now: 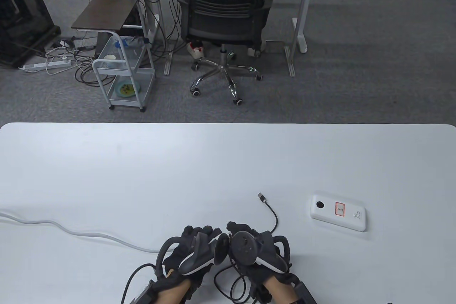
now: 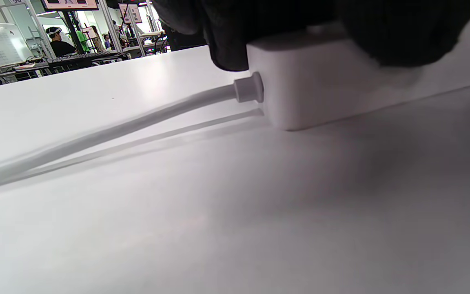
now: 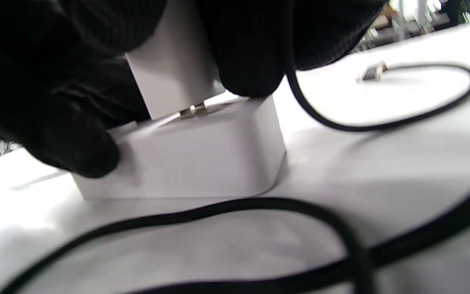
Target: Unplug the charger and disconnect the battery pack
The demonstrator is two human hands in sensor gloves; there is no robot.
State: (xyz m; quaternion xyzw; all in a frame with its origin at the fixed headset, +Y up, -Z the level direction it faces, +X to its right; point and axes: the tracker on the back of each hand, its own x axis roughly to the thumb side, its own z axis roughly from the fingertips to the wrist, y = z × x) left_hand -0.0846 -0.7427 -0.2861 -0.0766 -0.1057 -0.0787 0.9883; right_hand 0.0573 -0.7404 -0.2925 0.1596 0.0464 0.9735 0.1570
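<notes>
My left hand (image 1: 197,243) and right hand (image 1: 249,243) are side by side at the table's front edge. In the left wrist view my left fingers (image 2: 227,36) press down on top of a white socket block (image 2: 320,90) with a white cord (image 2: 137,122). In the right wrist view my right fingers (image 3: 243,49) grip a white charger (image 3: 174,69) raised slightly off the block (image 3: 202,159), with its metal prongs (image 3: 196,110) showing in the gap. The charger's black cable (image 1: 274,218) ends in a free USB plug (image 1: 262,196). The white battery pack (image 1: 337,212) lies apart to the right.
The white cord (image 1: 89,234) runs left across the table to its left edge. Loops of black cable (image 3: 259,212) lie on the table in front of the block. The table's far edge (image 1: 228,124) borders an office floor with a chair.
</notes>
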